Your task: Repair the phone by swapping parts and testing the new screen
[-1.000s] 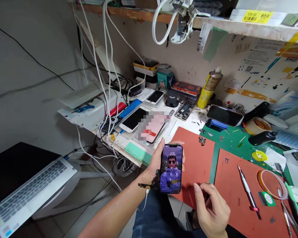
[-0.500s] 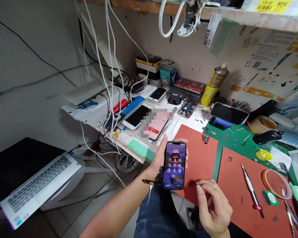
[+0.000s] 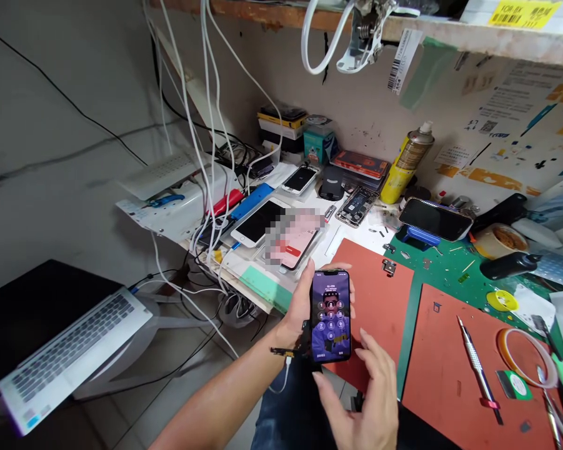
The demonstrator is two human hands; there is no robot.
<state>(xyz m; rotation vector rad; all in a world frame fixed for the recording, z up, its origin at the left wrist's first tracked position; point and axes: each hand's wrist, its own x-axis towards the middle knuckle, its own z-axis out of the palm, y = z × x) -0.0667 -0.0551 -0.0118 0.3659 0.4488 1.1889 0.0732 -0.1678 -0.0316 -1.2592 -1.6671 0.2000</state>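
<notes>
My left hand [image 3: 296,309] is wrapped round a smartphone [image 3: 330,315], thumb along one side and fingertips showing at the other. A lit number keypad over a purple picture fills its screen. Out of the phone's lower left hangs a small dark flex cable board [image 3: 285,352], joined to a white charging cable [image 3: 285,375]. Just below and right of the phone, my right hand [image 3: 368,400] is open, thumb and fingers apart, with nothing in it.
Two orange mats [image 3: 468,369] lie on the green bench mat [image 3: 454,262], with a metal pen-like tool [image 3: 475,356] and a tape roll [image 3: 527,356]. Behind are several phones, one opened up [image 3: 357,205], and a yellow spray can [image 3: 407,162]. A laptop [image 3: 75,350] stands at the left.
My right hand has moved left towards the phone's lower edge, and its curled fingers have spread. My left hand still holds the phone in about the same place.
</notes>
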